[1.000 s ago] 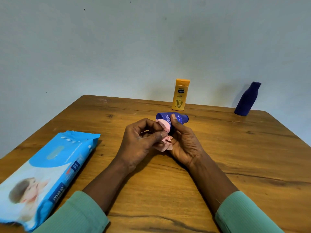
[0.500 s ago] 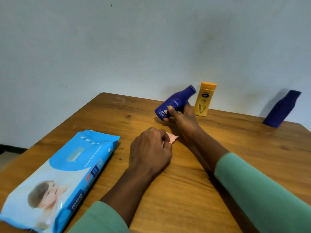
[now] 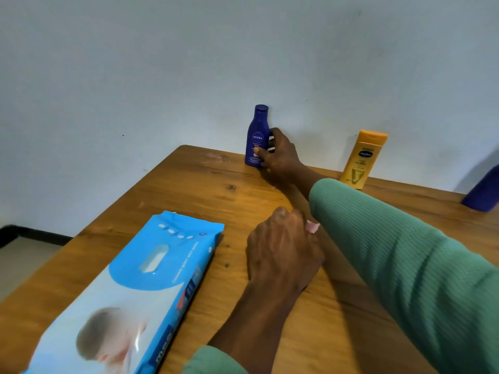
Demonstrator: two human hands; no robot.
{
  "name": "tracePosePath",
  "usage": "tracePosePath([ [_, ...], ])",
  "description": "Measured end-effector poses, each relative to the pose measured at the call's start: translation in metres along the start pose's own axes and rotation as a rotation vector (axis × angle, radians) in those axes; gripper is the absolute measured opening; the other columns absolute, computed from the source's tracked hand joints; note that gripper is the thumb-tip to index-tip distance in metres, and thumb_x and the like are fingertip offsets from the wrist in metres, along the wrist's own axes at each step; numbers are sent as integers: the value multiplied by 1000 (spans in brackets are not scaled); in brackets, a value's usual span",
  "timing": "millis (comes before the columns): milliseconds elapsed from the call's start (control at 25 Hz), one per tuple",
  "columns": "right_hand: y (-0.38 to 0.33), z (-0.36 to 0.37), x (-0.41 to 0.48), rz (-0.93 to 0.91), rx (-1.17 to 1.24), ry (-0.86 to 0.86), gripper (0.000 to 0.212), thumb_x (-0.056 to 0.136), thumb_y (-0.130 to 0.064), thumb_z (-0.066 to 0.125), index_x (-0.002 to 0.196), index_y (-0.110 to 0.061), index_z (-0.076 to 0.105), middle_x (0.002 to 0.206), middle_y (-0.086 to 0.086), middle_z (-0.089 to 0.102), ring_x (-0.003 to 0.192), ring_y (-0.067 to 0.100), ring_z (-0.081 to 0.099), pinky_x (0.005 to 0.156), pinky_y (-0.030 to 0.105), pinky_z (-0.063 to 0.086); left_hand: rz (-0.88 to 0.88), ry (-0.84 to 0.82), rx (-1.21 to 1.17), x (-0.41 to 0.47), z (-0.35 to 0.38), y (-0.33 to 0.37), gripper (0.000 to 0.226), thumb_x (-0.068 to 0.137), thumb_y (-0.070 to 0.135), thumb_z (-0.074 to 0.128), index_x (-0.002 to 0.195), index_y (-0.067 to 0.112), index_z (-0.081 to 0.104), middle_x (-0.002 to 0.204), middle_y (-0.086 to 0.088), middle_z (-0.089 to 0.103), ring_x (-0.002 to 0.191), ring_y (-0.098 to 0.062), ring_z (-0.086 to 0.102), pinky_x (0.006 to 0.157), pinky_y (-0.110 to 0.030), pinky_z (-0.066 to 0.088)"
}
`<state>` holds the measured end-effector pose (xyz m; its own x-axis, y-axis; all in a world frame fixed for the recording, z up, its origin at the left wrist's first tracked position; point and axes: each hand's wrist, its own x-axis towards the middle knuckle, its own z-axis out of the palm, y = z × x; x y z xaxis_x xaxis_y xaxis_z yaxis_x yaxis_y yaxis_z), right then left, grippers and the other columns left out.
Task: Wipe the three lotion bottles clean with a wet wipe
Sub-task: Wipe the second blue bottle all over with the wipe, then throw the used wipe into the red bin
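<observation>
A small blue lotion bottle (image 3: 258, 130) stands upright at the table's far edge by the wall, and my right hand (image 3: 280, 155) grips its lower body with curled fingers. My left hand (image 3: 283, 249) rests on the table in the middle, fingers curled round a pink wet wipe (image 3: 313, 227) of which only a corner shows. An orange lotion bottle (image 3: 363, 159) stands upright further right along the wall. A dark blue bottle (image 3: 483, 194) is cut off by the right frame edge.
A large light-blue pack of wet wipes (image 3: 140, 290) lies on the wooden table (image 3: 205, 195) at the front left. The table's left edge drops to the floor. A pale wall rises right behind the bottles.
My right hand has carried the small blue bottle from the middle of the table to the far edge and set it upright. My left hand stays low with the wipe.
</observation>
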<state>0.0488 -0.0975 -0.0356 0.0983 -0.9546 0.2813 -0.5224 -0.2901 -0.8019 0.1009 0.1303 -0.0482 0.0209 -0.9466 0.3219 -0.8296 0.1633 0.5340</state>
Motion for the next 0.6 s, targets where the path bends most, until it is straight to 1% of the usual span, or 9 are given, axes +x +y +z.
tracePosePath([
  [80, 2, 7, 6, 23, -28, -15, 59, 98, -19, 73, 148, -12, 42, 145, 13, 58, 128, 31, 60, 99, 46, 59, -6, -21, -12, 1, -3, -3, 29, 103, 48, 49, 115, 27, 65, 100, 8, 51, 86, -8, 49, 72, -27, 38],
  [160, 2, 12, 4, 49, 2, -11, 60, 96, -21, 75, 146, -12, 44, 143, 13, 59, 128, 30, 60, 97, 42, 59, -14, -30, -14, 2, -7, -9, 29, 102, 49, 49, 116, 28, 64, 102, 8, 49, 86, -7, 46, 73, -28, 37],
  [200, 3, 13, 0, 72, 63, 4, 61, 95, -23, 76, 146, -14, 44, 141, 13, 59, 126, 28, 61, 95, 39, 59, -15, -29, -6, 3, -9, -11, 29, 100, 49, 52, 117, 29, 63, 104, 8, 49, 88, -8, 46, 74, -28, 36],
  [280, 6, 15, -19, 141, 211, 48, 60, 96, -25, 75, 145, -17, 42, 136, 10, 57, 120, 24, 62, 89, 34, 60, -32, -34, 28, 7, -10, -16, 33, 94, 50, 58, 121, 31, 60, 114, 5, 48, 100, -12, 50, 77, -29, 39],
  [360, 10, 9, -50, 157, 238, 94, 52, 100, -24, 69, 145, -20, 43, 128, 6, 57, 106, 16, 64, 78, 28, 60, -86, -69, 75, 9, -9, -18, 39, 89, 50, 60, 124, 32, 56, 124, 2, 44, 114, -16, 48, 84, -31, 43],
  [400, 14, 1, -65, 140, 212, 120, 47, 102, -23, 67, 143, -20, 45, 124, 5, 59, 103, 16, 64, 79, 31, 61, -100, -84, 99, 10, -9, -17, 41, 88, 49, 61, 125, 33, 56, 129, 1, 42, 120, -18, 45, 90, -33, 44],
  [480, 22, -21, -90, 121, 168, 180, 35, 102, -22, 65, 135, -20, 53, 116, 3, 64, 106, 20, 67, 90, 41, 62, -103, -105, 138, 10, -8, -12, 43, 87, 47, 60, 128, 34, 58, 141, 0, 38, 132, -21, 38, 102, -38, 43],
  [560, 22, -40, -118, 146, 119, 204, 25, 102, -18, 64, 126, -21, 60, 113, -2, 66, 109, 18, 67, 95, 40, 60, -117, -103, 119, 6, -7, -6, 42, 90, 43, 61, 131, 33, 60, 152, -1, 34, 139, -23, 35, 109, -39, 40],
  [600, 20, -45, -131, 156, 113, 208, 22, 102, -17, 64, 124, -22, 62, 112, -4, 67, 109, 16, 66, 96, 40, 60, -131, -90, 88, 2, -7, -5, 41, 92, 40, 62, 132, 33, 61, 153, -1, 36, 139, -22, 36, 110, -38, 41],
])
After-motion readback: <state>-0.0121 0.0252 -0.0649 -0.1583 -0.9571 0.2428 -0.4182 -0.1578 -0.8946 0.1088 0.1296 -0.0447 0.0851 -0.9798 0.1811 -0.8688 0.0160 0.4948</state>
